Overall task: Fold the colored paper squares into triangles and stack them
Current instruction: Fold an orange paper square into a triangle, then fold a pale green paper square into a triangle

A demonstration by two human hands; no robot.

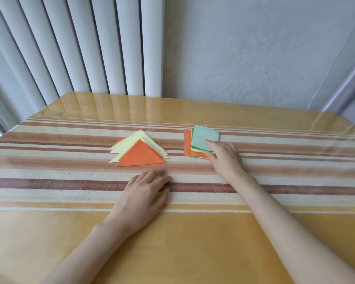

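Head view: right hand [223, 158], fingers straight, touches the pale green square [204, 138] right of the triangle stack [139, 154], left hand [143, 193] spread flat before it — skewed sheets [187, 142] beneath could drag along

Orange triangle [139, 155] on top, pale yellow triangles [140, 135] beneath; over right, a mint-green square [203, 138] covers orange and bright green sheets [187, 142]. The tablecloth [70, 181] runs brown, cream and golden stripes.
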